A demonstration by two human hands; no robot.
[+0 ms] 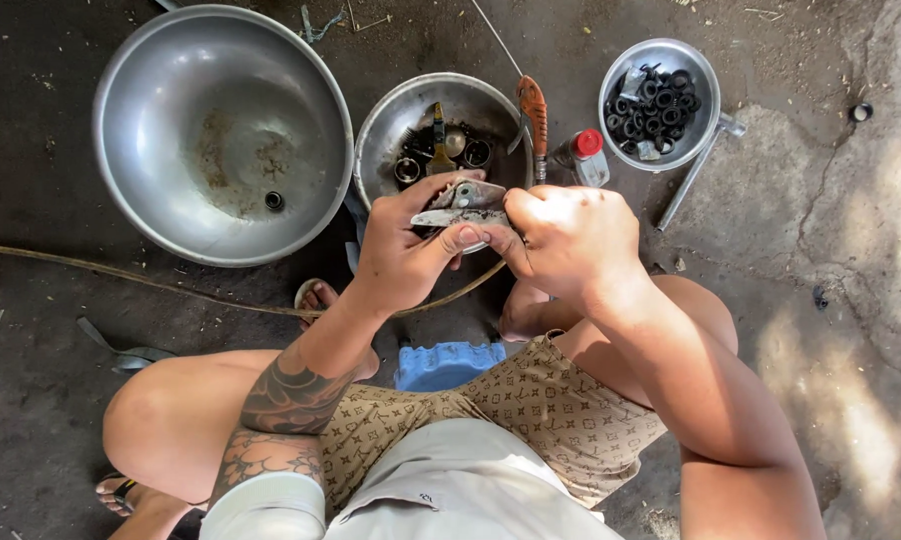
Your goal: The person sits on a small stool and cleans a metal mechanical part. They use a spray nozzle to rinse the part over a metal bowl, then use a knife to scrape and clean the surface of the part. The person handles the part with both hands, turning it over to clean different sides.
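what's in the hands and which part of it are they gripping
Both hands hold one small grey metal part above the middle bowl. The left hand pinches its near edge with thumb and fingers; the right hand grips its right end.

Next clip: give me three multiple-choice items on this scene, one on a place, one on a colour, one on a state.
1. Where is the big bowl?
A. Left of the middle bowl
B. On the person's lap
C. Inside the small bowl

2. What colour is the bottle's cap?
A. Green
B. Red
C. White

3. How is the metal part held?
A. Lying on the ground
B. By one hand only
C. By both hands

A: it sits at upper left.
B: the cap is plainly red.
C: left hand and right hand both grip it.
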